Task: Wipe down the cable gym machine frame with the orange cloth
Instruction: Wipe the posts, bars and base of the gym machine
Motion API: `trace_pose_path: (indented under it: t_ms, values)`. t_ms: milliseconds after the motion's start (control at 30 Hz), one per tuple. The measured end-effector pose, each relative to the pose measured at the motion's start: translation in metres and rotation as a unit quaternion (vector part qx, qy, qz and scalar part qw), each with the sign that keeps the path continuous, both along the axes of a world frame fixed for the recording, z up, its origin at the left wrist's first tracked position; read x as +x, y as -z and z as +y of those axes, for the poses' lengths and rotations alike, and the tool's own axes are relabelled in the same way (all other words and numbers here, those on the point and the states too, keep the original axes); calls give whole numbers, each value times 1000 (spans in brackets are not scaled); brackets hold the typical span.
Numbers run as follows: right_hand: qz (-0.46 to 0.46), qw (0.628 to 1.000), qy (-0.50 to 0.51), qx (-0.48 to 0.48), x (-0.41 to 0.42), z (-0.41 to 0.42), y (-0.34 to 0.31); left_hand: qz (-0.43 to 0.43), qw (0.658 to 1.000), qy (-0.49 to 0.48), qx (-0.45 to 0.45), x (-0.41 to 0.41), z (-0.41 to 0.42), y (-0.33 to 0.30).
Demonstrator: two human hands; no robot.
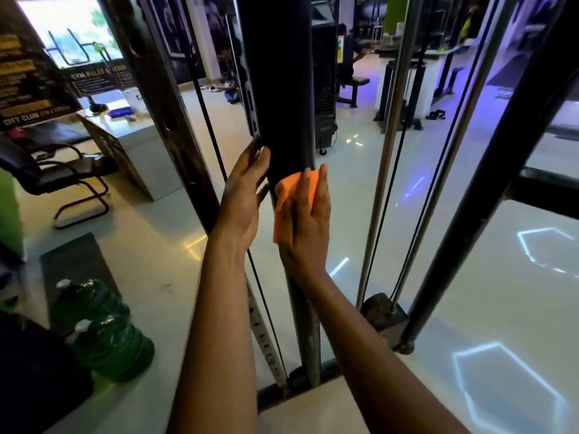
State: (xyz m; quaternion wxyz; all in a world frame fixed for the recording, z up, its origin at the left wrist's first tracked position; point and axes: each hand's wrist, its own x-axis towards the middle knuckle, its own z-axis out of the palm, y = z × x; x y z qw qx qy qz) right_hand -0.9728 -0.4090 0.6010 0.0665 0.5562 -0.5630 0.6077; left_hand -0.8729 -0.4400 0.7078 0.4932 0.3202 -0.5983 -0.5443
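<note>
- My right hand presses the orange cloth flat against the near face of the black upright post, fingers straight.
- My left hand rests open-palmed on the post's left side, fingers extended, grasping nothing.
- Two green water jugs stand on the floor, near left.

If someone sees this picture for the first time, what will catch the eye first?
The orange cloth at the centre, pressed flat by the right hand against the black post. The left hand rests open on the post's left side. Two green water jugs stand on the floor at lower left.
</note>
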Motion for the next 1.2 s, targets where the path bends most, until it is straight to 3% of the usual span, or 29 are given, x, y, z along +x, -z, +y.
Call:
trace_pose_path:
  t_ms: [133, 333, 667, 800, 900, 1200]
  values:
    - [4, 1000, 10, -12, 1, -11, -6, -6, 1000, -6, -2, 0, 0, 6]
    - [-2, 997, 1, 78, 2, 15, 88, -12, 1000, -9, 23, 1, 4, 31]
    - [-35, 999, 9, 24, 7, -5, -1, -14, 999, 0, 36, 2, 8, 39]
    - [-1, 997, 4, 74, 3, 9, 68, 7, 998, -3, 57, 3, 10, 45]
    - [-27, 992, -15, 120, 0, 26, 108, 23, 997, -7, 77, 5, 12, 43]
    - [11, 1000, 13, 9, 2, -7, 0, 29, 997, 1, 69, 4, 17, 46]
